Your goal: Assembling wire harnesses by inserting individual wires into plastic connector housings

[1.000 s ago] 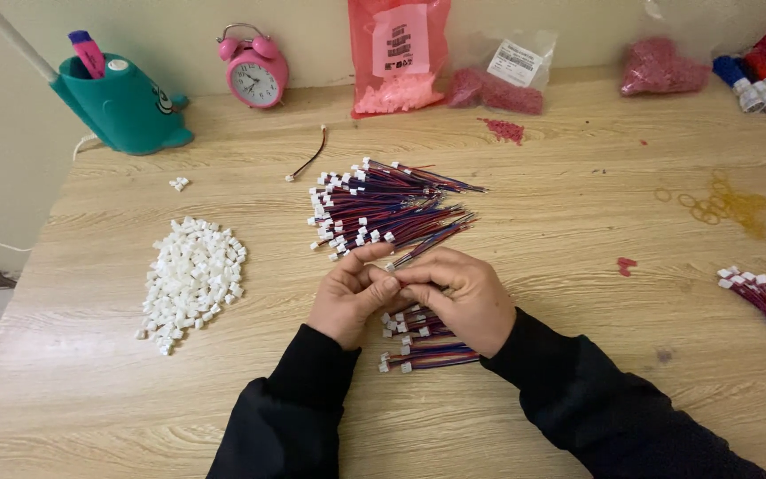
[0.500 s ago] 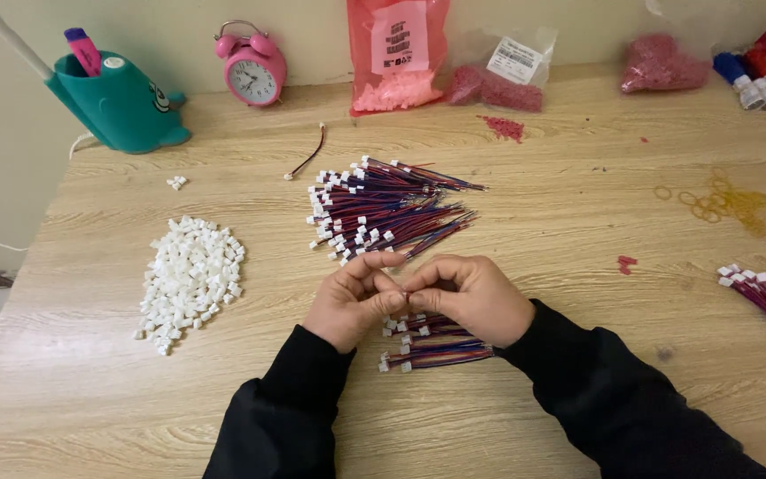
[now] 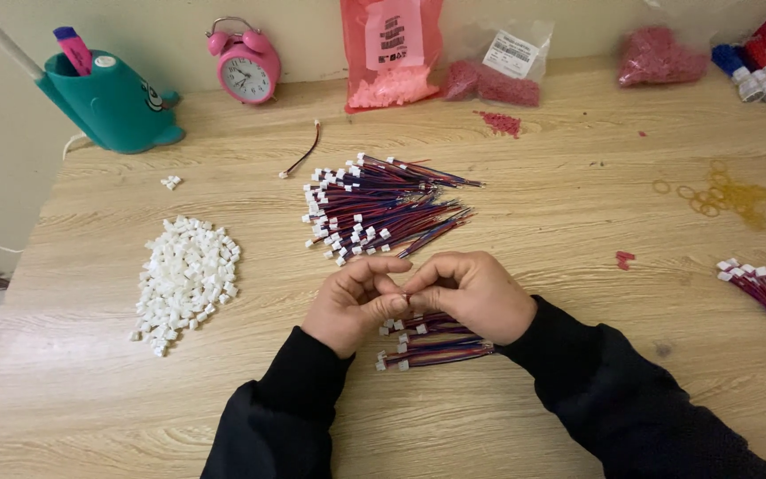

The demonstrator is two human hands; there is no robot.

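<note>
Wooden table carries three bundles of red-blue wires and one heap of white connectors, too many to count. Left hand and right hand meet just below the biggest wire bundle, fingertips pinched together on one small wire piece, above a smaller bundle.

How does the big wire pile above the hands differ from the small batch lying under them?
The big wire pile holds many more leads than the small batch. The big pile lies fully in view beyond the hands; the small batch is partly hidden beneath the left hand and right hand. The big pile fans out untidily; the small batch lies in a few roughly parallel groups. Both are red-and-blue wires with white connectors on their left ends.
</note>
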